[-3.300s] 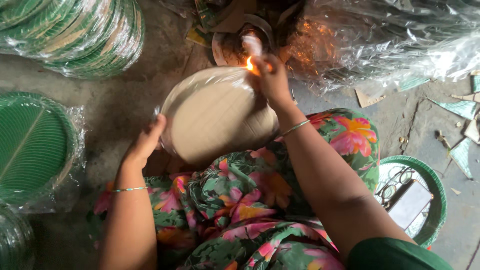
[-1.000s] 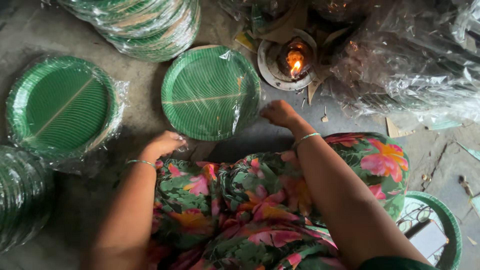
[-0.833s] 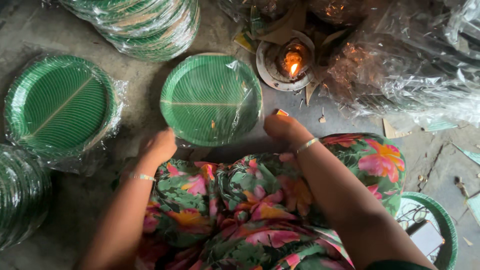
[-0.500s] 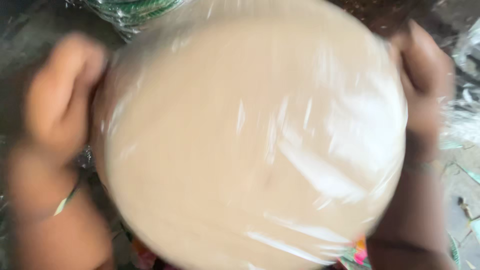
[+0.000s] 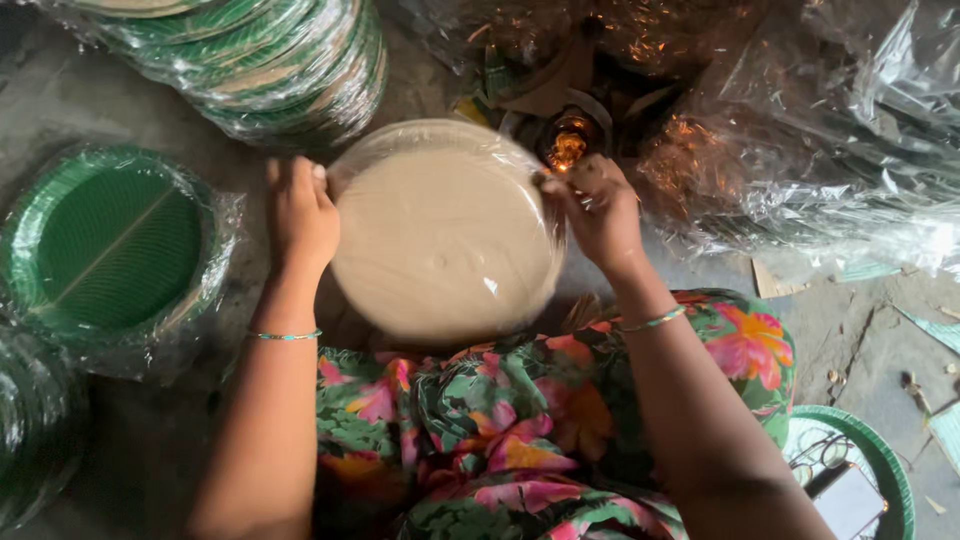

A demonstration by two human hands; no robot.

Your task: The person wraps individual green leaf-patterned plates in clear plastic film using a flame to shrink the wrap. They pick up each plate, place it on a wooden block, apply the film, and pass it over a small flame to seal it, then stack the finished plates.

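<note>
A round stack of paper plates wrapped in clear plastic [image 5: 445, 235] is held tan underside up above my lap. My left hand [image 5: 300, 212] grips its left rim. On the right rim my right hand [image 5: 598, 207] pinches the plastic wrap. Just beyond the right hand a small lamp with a flame [image 5: 568, 145] burns on the floor.
A wrapped green plate pack [image 5: 105, 245] lies on the floor at left, with another at the lower left edge [image 5: 35, 430]. A tall heap of wrapped packs [image 5: 270, 60] is at the back. Crumpled clear plastic sheeting [image 5: 830, 140] fills the right. A green dish [image 5: 880, 470] sits at lower right.
The wrapped pack lay green side up on the floor; I picked it up, flipped it tan side up and brought its right edge near the flame.
</note>
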